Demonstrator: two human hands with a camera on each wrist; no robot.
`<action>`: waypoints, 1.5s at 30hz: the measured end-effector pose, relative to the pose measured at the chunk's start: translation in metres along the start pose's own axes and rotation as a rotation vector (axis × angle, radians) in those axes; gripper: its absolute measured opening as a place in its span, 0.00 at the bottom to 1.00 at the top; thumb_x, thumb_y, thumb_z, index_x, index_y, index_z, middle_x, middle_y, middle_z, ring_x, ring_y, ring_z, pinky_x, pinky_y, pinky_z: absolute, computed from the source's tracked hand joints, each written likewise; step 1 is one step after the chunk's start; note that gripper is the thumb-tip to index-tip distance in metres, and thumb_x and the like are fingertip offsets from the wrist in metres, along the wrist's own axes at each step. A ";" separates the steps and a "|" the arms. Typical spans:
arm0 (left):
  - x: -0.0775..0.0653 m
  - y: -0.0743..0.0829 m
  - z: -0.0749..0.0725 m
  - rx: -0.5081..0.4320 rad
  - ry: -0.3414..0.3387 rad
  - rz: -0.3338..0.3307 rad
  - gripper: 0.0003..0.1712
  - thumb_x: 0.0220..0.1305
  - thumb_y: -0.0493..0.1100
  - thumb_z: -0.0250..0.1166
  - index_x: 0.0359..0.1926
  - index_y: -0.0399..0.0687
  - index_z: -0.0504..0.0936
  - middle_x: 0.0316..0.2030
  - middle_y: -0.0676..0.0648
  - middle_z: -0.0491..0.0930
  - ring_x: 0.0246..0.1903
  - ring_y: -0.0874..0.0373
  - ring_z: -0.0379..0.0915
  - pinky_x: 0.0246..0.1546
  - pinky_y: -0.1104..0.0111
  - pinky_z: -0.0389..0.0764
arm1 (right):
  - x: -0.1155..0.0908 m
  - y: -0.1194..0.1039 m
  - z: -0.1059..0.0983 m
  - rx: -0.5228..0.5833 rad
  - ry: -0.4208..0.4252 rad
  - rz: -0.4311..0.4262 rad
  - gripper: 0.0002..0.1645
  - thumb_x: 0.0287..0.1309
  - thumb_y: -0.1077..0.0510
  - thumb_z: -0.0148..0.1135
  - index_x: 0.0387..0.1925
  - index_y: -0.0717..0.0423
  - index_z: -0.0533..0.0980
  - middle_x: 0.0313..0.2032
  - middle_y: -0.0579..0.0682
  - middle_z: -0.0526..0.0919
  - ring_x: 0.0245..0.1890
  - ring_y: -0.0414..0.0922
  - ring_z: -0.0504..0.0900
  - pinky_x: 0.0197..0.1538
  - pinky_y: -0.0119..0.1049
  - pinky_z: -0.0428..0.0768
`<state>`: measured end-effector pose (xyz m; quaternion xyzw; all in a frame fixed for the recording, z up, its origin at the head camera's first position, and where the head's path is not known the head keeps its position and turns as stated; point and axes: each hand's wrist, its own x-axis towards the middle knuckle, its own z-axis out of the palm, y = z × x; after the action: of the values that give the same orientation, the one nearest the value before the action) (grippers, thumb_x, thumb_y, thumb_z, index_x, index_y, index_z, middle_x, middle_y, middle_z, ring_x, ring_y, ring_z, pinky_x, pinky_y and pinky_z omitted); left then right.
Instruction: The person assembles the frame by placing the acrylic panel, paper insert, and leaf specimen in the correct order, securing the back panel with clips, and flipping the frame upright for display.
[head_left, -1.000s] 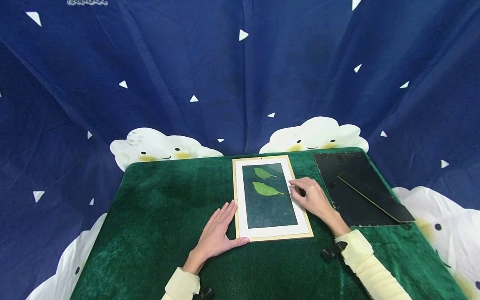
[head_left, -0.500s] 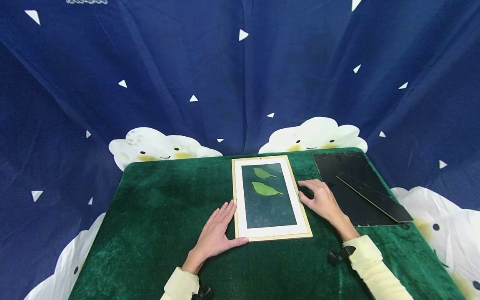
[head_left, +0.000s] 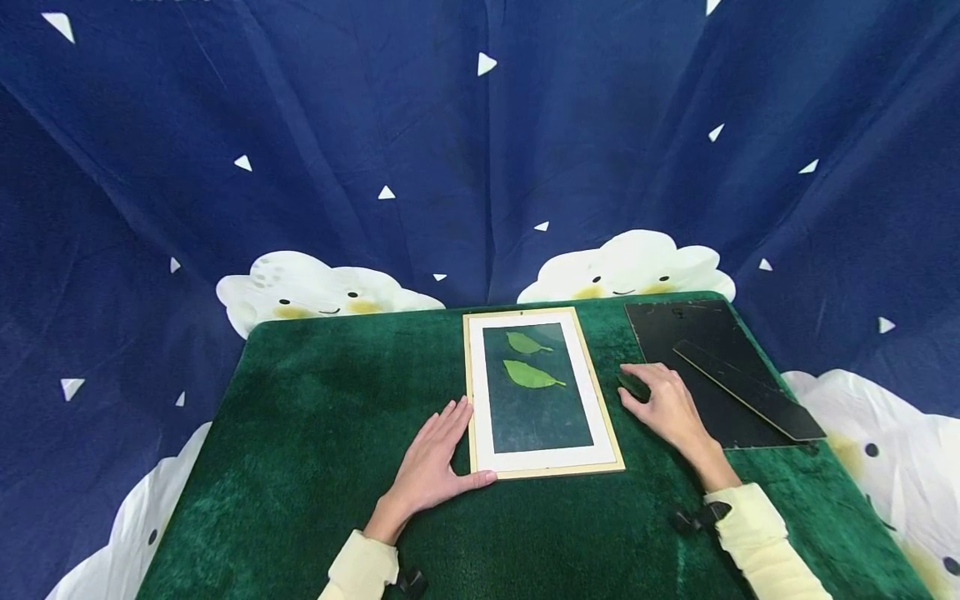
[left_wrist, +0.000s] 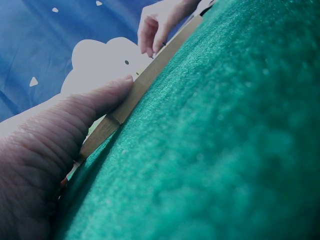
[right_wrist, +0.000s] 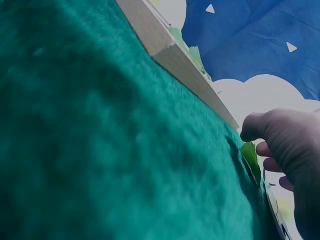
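Roomy toward green-velvet counter's left edge; touching rectangular pale-wood frame, lengthwise near-to-far, with unclenched left grip, pinching green leaf in right grip.

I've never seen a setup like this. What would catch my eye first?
Probably the two bright green leaves inside the pale wooden picture frame, near the middle of the green tablecloth. Next, perhaps, the smiling white clouds low on the dark blue curtain behind it. Look also just right of the frame, where the right hand holds another leaf.
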<state>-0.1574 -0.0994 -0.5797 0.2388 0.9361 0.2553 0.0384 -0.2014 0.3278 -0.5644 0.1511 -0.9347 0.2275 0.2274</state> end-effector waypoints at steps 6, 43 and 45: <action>0.001 -0.001 -0.001 -0.003 0.011 0.007 0.69 0.55 0.85 0.60 0.84 0.53 0.49 0.83 0.53 0.47 0.83 0.59 0.36 0.81 0.54 0.44 | -0.010 0.007 -0.006 -0.030 0.002 0.022 0.27 0.51 0.62 0.78 0.54 0.63 0.83 0.48 0.62 0.88 0.51 0.61 0.82 0.53 0.62 0.74; 0.002 -0.001 0.002 0.010 0.009 0.004 0.69 0.54 0.87 0.58 0.84 0.53 0.49 0.83 0.55 0.45 0.83 0.58 0.37 0.81 0.55 0.44 | -0.036 0.014 -0.017 -0.053 0.012 0.134 0.07 0.56 0.63 0.74 0.35 0.64 0.87 0.53 0.63 0.85 0.55 0.62 0.79 0.53 0.62 0.75; 0.002 -0.001 0.002 0.010 0.007 0.002 0.69 0.54 0.87 0.58 0.84 0.53 0.49 0.83 0.55 0.45 0.83 0.59 0.36 0.81 0.55 0.44 | -0.035 0.014 -0.016 -0.051 0.017 0.137 0.05 0.55 0.64 0.73 0.34 0.63 0.87 0.52 0.63 0.85 0.54 0.62 0.79 0.52 0.62 0.76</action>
<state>-0.1590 -0.0989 -0.5817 0.2388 0.9374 0.2514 0.0337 -0.1709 0.3542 -0.5741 0.0789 -0.9464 0.2198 0.2230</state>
